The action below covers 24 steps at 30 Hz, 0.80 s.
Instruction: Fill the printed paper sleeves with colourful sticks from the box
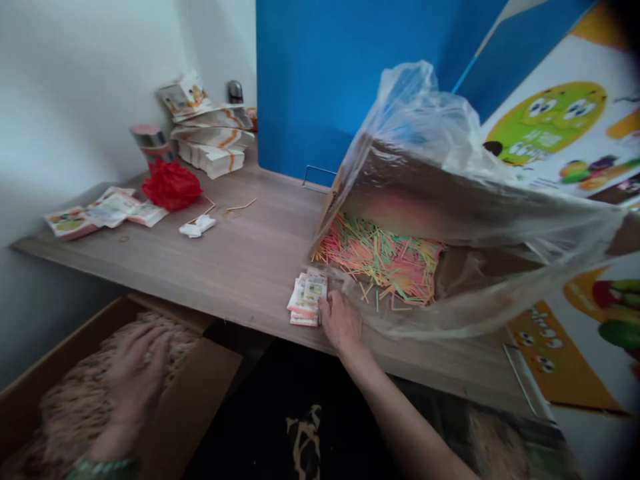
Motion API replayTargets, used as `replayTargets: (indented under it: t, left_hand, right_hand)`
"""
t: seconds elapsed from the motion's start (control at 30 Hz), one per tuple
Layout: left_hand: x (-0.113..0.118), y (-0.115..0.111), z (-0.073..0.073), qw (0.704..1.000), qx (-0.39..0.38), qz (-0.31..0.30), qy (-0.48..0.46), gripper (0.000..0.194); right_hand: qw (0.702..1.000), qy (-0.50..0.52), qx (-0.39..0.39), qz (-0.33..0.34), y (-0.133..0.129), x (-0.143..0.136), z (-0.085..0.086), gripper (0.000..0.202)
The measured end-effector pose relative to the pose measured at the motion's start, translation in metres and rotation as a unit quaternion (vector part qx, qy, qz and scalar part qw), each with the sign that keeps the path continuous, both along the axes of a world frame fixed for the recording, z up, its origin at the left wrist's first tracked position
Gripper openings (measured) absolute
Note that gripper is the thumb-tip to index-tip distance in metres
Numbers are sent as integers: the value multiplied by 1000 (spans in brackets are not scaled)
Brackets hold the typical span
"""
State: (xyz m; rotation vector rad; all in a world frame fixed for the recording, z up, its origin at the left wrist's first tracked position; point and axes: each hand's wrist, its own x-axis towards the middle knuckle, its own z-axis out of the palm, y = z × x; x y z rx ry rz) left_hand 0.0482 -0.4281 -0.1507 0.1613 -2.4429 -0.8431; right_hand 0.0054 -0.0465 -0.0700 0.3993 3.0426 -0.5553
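My right hand rests at the table's front edge, its curled fingertips against the right side of a small stack of white printed packets. Whether it grips them cannot be made out. Down at the left, my left hand reaches over a cardboard box full of small pale brown and pink pieces; its fingers are spread and slightly blurred, with nothing visible in them. Beyond my right hand, many short coloured sticks lie inside a box lined with a clear plastic bag.
On the table stand stacked packets, a red crumpled bundle, a cylinder, loose packets and crumpled white paper. A blue panel rises behind; printed cartons are at the right.
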Motion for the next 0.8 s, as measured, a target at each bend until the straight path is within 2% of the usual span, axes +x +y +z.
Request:
replayTargets:
  t: [0.07,0.13,0.2,0.27,0.4,0.5,0.57,0.63,0.7,0.77,0.8]
  left_hand:
    - [-20,67,21,995,15,-91,38,25]
    - [-36,128,37,983,28,-178,36,22]
    - [-48,175,50,971,52,-231,16,23]
    - [-57,205,60,959,98,-264,-31,25]
    - [-70,230,73,944,171,-247,-136,31]
    - [-86,242,74,937,199,-219,-184,47]
    - [-95,253,75,922,239,-227,-203,54]
    - [-102,267,79,882,310,-256,-245,50]
    - [-105,280,85,825,395,-268,-304,42]
    - [-105,291,92,780,461,-251,-340,36]
    - [-106,296,94,769,483,-239,-346,35]
  right_hand:
    - [999,-30,16,-21,3,-15,1,35]
    - [998,-46,-13,-32,2,-28,-3,35]
    - [995,-48,-67,-52,1,-35,-11,28]
    - [990,-21,-119,-77,3,-33,-19,16]
    - [964,86,-238,-87,14,-17,-29,7]
    - [927,139,-340,-81,20,-7,-29,10]
    - [897,163,-404,-73,21,-7,-28,8]
    - [865,169,-470,-42,21,-11,-26,5]
    - [839,156,-521,-5,22,-14,-23,11]
    - [835,125,-535,43,33,-15,-19,11]
    - [843,109,-521,70,43,-14,-15,8]
